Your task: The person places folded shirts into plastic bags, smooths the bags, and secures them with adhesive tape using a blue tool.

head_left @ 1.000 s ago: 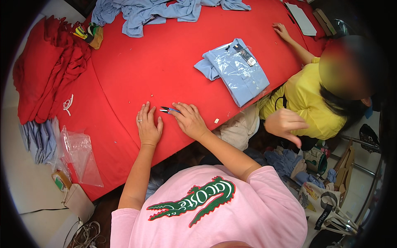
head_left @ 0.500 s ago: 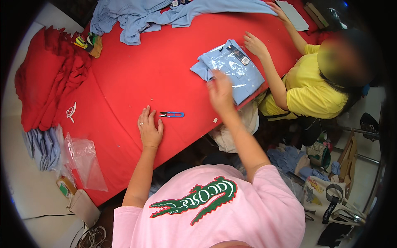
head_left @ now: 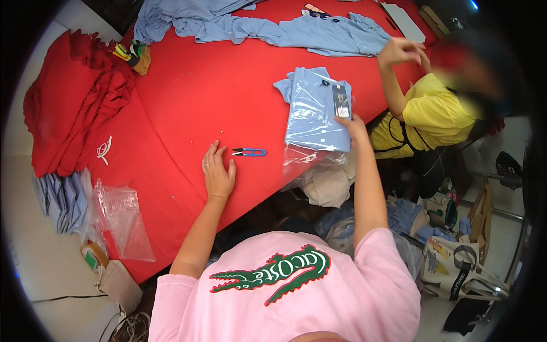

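Observation:
My right hand grips the right edge of a folded light blue shirt in a clear plastic bag, thumb on top and the other fingers hidden underneath. A dark tag shows through the plastic near its collar end, and the bag's loose end hangs toward the table's front edge. My left hand lies on the red cloth of the table, fingers stretched and a ring on one of them. Just right of its fingertips lie blue thread snips; my hand does not hold them.
Blue shirts are spread along the far edge. On the left stand piled red fabric, stacked blue shirts and clear bags. A person in a yellow top is at the right, hands raised near the table.
My right hand has gone from over the bagged shirt to its right edge and gripped it; the package has turned. The co-worker has spread another shirt along the far edge and drawn their hands back.

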A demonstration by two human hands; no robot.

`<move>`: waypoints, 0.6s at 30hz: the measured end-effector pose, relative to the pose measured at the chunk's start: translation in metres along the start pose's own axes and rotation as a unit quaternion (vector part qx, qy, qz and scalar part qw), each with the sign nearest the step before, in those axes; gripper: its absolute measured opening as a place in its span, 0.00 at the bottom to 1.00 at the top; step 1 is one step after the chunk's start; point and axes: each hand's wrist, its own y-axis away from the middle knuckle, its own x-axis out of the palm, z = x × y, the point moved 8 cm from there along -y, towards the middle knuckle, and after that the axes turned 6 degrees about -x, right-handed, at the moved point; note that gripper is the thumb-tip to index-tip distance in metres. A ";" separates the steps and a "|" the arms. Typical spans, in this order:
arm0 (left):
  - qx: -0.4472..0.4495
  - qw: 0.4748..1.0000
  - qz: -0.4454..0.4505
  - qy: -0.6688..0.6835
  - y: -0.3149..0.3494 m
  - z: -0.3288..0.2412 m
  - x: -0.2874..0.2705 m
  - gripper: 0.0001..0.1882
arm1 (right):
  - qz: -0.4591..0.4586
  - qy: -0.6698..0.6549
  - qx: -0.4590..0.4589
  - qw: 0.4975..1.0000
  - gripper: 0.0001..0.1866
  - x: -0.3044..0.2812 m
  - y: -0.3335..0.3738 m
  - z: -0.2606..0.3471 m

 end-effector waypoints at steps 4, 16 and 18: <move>-0.012 0.989 -0.050 0.135 0.010 0.001 -0.006 0.24 | -0.025 -0.164 -0.007 0.986 0.26 0.032 0.102 -0.021; -0.123 0.874 0.383 0.273 -0.005 -0.035 0.032 0.38 | 0.080 -0.345 0.077 0.932 0.27 0.142 0.272 -0.069; -0.141 0.847 0.417 0.300 -0.017 -0.024 -0.020 0.38 | 0.098 -0.338 0.077 0.933 0.24 0.181 0.302 -0.059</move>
